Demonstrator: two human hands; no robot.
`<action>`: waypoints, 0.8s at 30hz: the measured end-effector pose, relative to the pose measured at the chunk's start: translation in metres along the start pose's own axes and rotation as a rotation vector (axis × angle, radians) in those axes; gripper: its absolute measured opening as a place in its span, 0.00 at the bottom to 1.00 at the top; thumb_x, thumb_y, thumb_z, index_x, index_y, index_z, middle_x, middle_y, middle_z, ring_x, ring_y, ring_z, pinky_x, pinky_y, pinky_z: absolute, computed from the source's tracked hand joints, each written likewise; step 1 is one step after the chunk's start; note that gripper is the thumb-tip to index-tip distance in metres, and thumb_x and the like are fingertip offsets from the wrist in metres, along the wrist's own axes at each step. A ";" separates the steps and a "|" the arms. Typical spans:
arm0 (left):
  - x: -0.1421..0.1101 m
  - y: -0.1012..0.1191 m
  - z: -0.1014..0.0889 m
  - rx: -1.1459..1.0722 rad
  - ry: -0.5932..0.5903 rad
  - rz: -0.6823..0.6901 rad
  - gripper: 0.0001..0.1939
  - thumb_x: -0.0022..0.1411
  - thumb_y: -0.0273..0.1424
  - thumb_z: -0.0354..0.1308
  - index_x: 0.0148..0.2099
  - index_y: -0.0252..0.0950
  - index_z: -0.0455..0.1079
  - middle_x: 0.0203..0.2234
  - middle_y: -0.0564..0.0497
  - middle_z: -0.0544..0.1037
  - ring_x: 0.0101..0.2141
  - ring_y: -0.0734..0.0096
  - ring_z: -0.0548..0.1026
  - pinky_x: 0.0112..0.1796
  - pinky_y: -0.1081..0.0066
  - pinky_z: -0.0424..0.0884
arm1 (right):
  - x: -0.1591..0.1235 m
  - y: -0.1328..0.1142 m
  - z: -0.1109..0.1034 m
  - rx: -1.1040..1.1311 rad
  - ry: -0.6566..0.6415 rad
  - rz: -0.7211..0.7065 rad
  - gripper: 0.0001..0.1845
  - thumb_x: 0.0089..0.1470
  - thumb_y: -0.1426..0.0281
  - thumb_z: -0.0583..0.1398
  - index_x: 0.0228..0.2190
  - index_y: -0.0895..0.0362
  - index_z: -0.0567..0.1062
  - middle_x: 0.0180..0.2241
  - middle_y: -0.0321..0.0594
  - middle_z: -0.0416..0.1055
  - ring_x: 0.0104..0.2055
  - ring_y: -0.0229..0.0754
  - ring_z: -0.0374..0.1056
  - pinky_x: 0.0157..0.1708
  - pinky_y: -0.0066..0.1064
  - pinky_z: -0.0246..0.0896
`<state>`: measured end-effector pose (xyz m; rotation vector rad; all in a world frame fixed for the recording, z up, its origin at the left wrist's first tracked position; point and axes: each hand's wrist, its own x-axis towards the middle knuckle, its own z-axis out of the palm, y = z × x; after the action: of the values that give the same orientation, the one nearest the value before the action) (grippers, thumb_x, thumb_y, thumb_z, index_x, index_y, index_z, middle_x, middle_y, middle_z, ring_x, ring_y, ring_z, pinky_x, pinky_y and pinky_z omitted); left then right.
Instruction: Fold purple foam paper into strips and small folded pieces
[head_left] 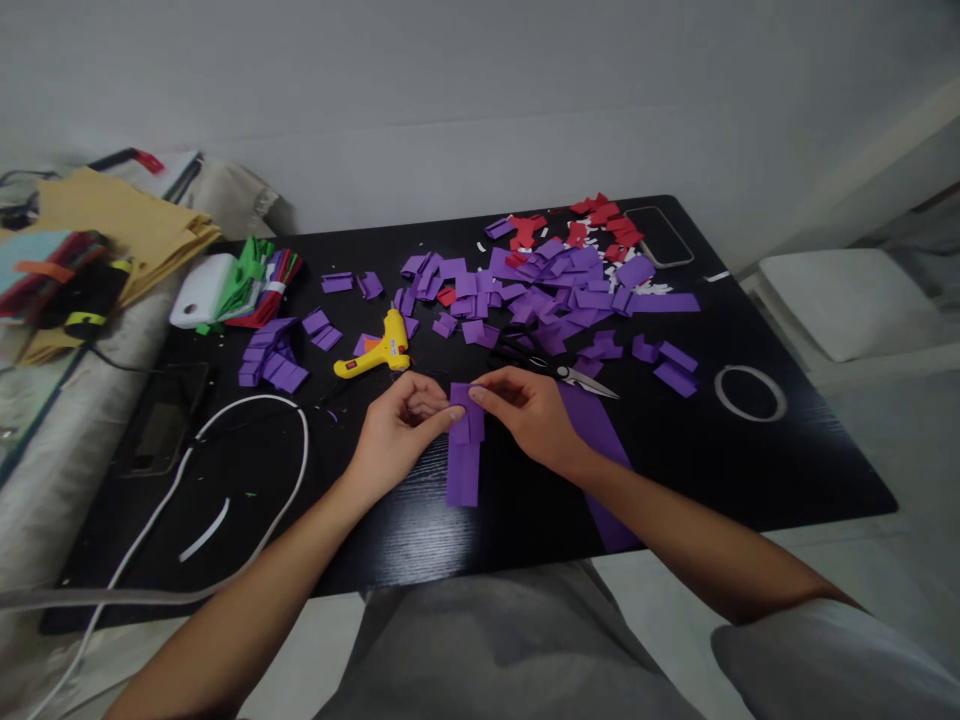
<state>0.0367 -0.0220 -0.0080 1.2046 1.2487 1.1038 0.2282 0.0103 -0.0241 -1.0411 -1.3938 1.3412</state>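
Between my two hands is a purple paper strip (463,472), its upper part folded and its lower end hanging toward me. My left hand (401,425) pinches the left edge with thumb and fingers. On the opposite edge, near the top, my right hand (529,410) pinches the same strip. Just beyond my left hand lies a yellow glue gun (382,348). Black-handled scissors (562,372) rest partly behind my right hand. Under my right forearm a long purple sheet (600,450) lies on the table.
Many folded purple pieces (547,290) and red scraps (607,225) are heaped at the back of the black table (405,540). A tape ring (750,393) lies right. Left are a white cable (304,440), a phone-like dark slab (165,420) and bundled coloured strips (255,285).
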 end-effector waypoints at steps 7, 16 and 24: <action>0.001 0.000 0.001 -0.006 0.012 -0.034 0.15 0.52 0.34 0.75 0.37 0.35 0.72 0.23 0.56 0.77 0.25 0.75 0.75 0.31 0.74 0.71 | 0.000 -0.001 0.001 0.008 0.007 0.006 0.11 0.54 0.61 0.70 0.34 0.55 0.82 0.33 0.38 0.82 0.36 0.41 0.78 0.40 0.33 0.76; 0.002 0.000 -0.001 0.008 -0.005 -0.040 0.16 0.54 0.36 0.74 0.39 0.35 0.72 0.22 0.56 0.78 0.25 0.74 0.76 0.32 0.74 0.72 | 0.000 -0.001 0.000 0.006 0.000 -0.002 0.11 0.54 0.61 0.71 0.34 0.55 0.82 0.33 0.38 0.82 0.36 0.41 0.78 0.40 0.33 0.76; 0.001 -0.001 0.001 -0.014 -0.037 -0.051 0.19 0.52 0.35 0.75 0.41 0.36 0.73 0.24 0.55 0.81 0.27 0.73 0.78 0.33 0.73 0.73 | -0.001 -0.001 0.001 -0.010 0.007 -0.009 0.11 0.54 0.61 0.71 0.33 0.55 0.82 0.33 0.38 0.82 0.36 0.42 0.78 0.40 0.34 0.76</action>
<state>0.0377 -0.0208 -0.0096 1.1714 1.2348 1.0470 0.2278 0.0096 -0.0235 -1.0437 -1.3995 1.3237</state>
